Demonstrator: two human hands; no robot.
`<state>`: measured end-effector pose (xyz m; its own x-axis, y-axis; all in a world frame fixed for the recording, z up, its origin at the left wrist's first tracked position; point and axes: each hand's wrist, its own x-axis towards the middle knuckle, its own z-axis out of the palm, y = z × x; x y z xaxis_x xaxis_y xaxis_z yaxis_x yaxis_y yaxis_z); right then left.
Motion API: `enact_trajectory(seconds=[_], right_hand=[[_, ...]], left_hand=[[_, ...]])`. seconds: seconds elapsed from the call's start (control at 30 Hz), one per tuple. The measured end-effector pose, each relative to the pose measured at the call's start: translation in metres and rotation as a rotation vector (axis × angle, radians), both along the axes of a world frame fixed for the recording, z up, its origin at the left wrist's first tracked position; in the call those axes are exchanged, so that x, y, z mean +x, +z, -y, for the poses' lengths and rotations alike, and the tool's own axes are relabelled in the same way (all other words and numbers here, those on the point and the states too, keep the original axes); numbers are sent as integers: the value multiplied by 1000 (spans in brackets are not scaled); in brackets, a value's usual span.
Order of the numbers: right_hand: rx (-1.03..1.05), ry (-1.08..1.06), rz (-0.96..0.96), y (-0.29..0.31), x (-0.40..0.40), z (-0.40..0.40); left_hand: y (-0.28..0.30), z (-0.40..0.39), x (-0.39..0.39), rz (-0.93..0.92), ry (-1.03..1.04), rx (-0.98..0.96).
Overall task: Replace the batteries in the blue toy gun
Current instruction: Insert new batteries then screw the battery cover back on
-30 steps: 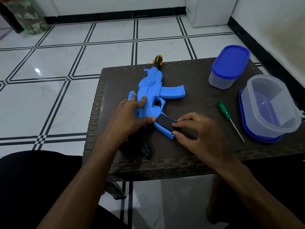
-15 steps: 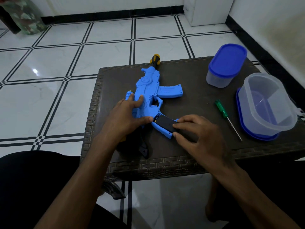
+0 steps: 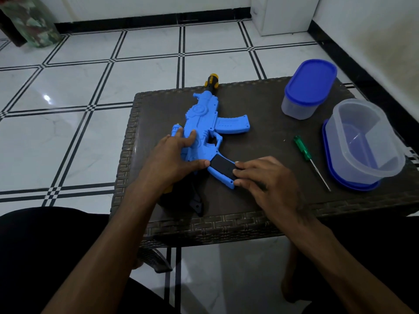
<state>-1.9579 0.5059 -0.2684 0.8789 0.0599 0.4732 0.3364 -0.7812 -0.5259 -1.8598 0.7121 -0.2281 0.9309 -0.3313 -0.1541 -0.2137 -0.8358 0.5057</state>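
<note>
Blue plastic toy gun with a yellow-and-black muzzle lies flat on the dark woven-wicker counter, muzzle pointing away past the far edge; the left hand rests on its body with fingers spread and fairly straight, while the right hand pinches the end of the grip, where a black rectangular panel sits. To the right lie a green-handled screwdriver, a clear oval container with a blue lid and a clear open tub standing on a blue lid.
</note>
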Motion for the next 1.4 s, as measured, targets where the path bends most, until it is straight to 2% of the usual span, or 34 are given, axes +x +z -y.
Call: enact_trajectory(seconds=[0.2,0.6,0.8,1.13,1.4], right_hand=[[-28,87,-77,-1,5,8],[-108,93,29,2,17,9],[-67,191,-7,1,30,14],[-221,270,59,5,38,21],[-265,316,11,3,39,26]], left_hand=[[4,0,0,-20,-2,17],[9,2,-1,-23,-9,61],[11,1,1,-38,-19,95],[11,3,-1,15,-36,116],[11,3,-4,31,-40,130]])
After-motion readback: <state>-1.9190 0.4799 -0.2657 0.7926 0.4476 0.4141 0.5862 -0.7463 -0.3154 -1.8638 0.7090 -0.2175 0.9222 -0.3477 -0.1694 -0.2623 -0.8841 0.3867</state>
